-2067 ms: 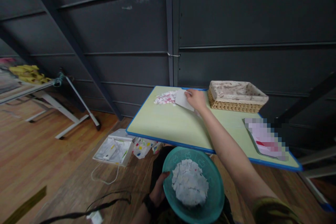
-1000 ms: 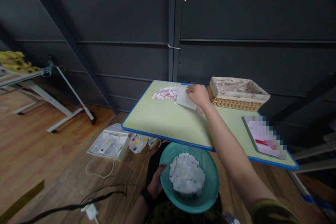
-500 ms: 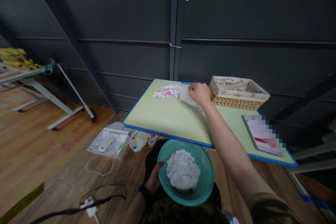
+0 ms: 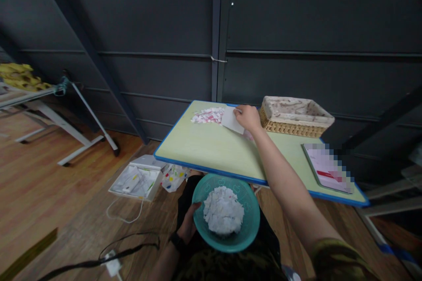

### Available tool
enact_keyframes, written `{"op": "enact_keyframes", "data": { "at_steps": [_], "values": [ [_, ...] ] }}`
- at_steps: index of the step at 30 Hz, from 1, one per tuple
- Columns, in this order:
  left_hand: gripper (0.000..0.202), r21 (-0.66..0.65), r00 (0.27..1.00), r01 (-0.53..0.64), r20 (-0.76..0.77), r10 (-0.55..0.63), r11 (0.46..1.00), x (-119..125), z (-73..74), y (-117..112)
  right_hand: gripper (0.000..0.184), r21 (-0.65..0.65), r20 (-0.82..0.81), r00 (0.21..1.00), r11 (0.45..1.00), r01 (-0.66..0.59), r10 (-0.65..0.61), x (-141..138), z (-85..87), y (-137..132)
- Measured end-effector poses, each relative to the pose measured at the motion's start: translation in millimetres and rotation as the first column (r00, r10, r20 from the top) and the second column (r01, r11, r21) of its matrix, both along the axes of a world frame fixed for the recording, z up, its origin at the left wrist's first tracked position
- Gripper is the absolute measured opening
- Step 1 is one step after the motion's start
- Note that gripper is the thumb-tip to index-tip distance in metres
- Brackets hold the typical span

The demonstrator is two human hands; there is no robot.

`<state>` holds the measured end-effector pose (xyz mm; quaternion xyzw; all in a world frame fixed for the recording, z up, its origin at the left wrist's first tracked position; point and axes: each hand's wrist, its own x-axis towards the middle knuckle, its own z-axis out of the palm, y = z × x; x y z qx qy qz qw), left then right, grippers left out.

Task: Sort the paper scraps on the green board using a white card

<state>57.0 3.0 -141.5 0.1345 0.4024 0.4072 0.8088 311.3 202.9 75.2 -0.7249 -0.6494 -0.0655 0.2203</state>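
"In the head view, what do we have in our hands?"

"Our left hand (image 4: 187,225) is clamped on the rim of a teal plastic basket (image 4: 253,213), thumb over the edge; the fingers underneath are hidden from us. We hold it over our lap, just below the table's near edge."

"And what's in it?"

"A mound of torn white paper scraps (image 4: 223,211), heaped in the middle, with the teal wall showing all around."

"What about our right hand (image 4: 247,118)?"

"Thumb and fingers are together on a white card (image 4: 231,121), pinched by its upper right part and held tilted over the green tabletop (image 4: 207,142). Its left edge sits against or just beside a pile of white and pink scraps (image 4: 208,116); we can't tell whether they touch. A few pinkish bits (image 4: 248,135) show under our wrist."

"Any other containers?"

"Just right of that hand stands a wicker basket (image 4: 292,128) with a patterned cloth lining (image 4: 298,112) folded over its rim. We can't see all of its bottom. On the floor to the left lies an open white box (image 4: 152,191) holding crumpled white stuff, too blurred to name, with a white cord (image 4: 122,219) looping beside it."

"And nearer us, on the right?"

"A tablet (image 4: 326,169), flat by the blue edging, its screen partly pixelated."
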Motion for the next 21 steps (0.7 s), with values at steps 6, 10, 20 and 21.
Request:
{"op": "enact_keyframes", "data": {
  "at_steps": [6,10,20,21],
  "values": [
    [0.043,-0.036,0.998,-0.064,0.009,0.064,0.997,-11,-5.0,3,0.038,0.035,-0.084,0.994,0.996,0.077,-0.074,8,-4.5,6],
    [0.049,-0.075,0.996,-0.092,-0.006,0.092,0.993,-16,-5.5,6,0.036,0.034,-0.089,0.996,0.999,0.031,-0.027,8,-4.1,6],
    [0.047,-0.098,0.996,-0.085,-0.003,0.085,0.992,-15,3.1,5,0.036,0.041,-0.048,0.998,0.999,0.031,-0.029,6,-0.1,2],
    [0.046,-0.097,0.997,-0.082,-0.005,0.082,0.992,-15,2.8,4,0.036,0.035,-0.046,0.999,0.999,0.019,-0.017,7,0.2,2]
  ]
}}
